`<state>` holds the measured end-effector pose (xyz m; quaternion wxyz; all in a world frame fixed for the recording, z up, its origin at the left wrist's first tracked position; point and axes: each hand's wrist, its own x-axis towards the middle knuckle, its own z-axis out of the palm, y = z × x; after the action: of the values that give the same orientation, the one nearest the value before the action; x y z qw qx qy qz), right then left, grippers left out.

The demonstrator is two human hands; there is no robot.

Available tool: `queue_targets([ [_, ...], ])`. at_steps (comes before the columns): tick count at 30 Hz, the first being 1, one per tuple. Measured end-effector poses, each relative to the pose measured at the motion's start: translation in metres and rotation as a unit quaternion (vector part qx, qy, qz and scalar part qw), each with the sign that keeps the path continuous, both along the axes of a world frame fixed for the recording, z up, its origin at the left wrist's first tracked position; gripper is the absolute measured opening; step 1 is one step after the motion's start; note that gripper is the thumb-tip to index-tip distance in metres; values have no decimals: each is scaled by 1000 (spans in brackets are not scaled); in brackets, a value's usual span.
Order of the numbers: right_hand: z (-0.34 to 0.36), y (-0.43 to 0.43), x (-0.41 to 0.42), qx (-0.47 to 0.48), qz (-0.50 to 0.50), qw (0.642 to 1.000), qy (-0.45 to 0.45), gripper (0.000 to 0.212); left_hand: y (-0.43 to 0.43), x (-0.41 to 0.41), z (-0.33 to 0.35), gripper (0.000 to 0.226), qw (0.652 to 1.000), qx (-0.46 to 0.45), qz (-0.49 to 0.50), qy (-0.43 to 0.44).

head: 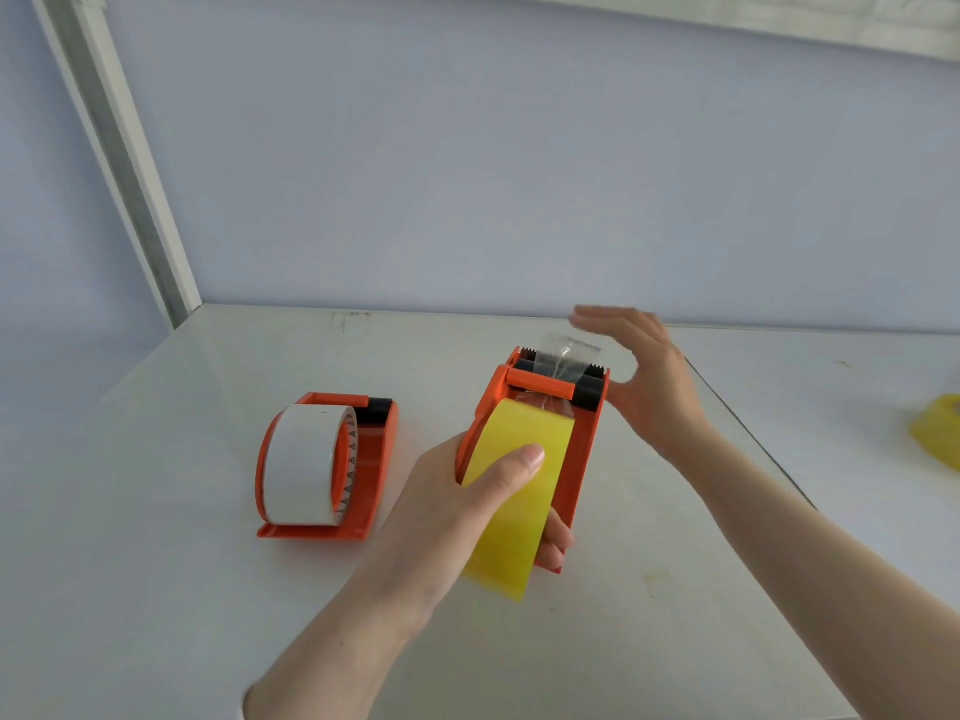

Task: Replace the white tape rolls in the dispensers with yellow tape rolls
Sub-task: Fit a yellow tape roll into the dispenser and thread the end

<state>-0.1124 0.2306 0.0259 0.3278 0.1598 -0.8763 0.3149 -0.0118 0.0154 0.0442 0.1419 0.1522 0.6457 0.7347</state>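
Note:
My left hand [457,504] grips an orange dispenser [584,449] that holds a yellow tape roll [511,517], thumb across the roll and fingers curled under it. A clear strip of tape [566,358] runs from the roll over the serrated blade at the dispenser's far end. My right hand [644,379] hovers open just beyond that blade, fingers straight, touching nothing that I can tell. To the left on the white table [156,589] stands a second orange dispenser [371,462] with a white tape roll [301,465] in it.
Another yellow tape roll [937,431] lies at the far right edge of view, on a second table surface across a seam. A pale blue wall rises behind the table, and a white frame post [135,163] runs up from the back left corner.

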Motion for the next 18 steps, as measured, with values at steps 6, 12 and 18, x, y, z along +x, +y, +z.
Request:
queue_targets([
  [6, 21, 0, -14, -208, -19, 975, -81, 7, -2, 4, 3, 30, 1000, 16, -9, -18],
  [12, 33, 22, -1, -220, 246, 911, -249, 50, -8, 3, 3, 34, 1000, 15, 4, -11],
  [18, 43, 13, 3, -163, 261, 883, -355, 40, -7, 1, 4, 34, 1000, 8, -6, -11],
])
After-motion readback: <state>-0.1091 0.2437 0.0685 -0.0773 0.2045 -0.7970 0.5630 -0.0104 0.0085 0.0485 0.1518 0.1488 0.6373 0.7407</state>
